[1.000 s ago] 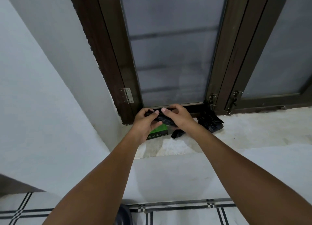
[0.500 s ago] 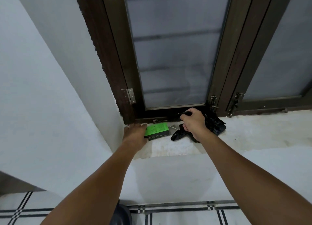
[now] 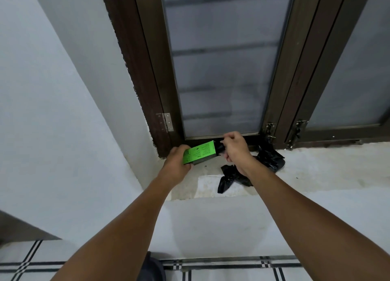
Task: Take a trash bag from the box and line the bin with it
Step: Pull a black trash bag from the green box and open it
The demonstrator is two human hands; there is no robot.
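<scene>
The green box (image 3: 199, 155) is up off the window sill (image 3: 316, 169), clamped at its near end in the left hand (image 3: 176, 164). At its far, open end the right hand (image 3: 235, 147) pinches a roll of black bags (image 3: 220, 148) poking out of the box. A loose black trash bag (image 3: 230, 178) lies crumpled on the sill, just under the right wrist.

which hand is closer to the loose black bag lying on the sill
Right. The right hand is just above the loose black bag, its wrist over it; the left hand holds the green box farther left.
</scene>
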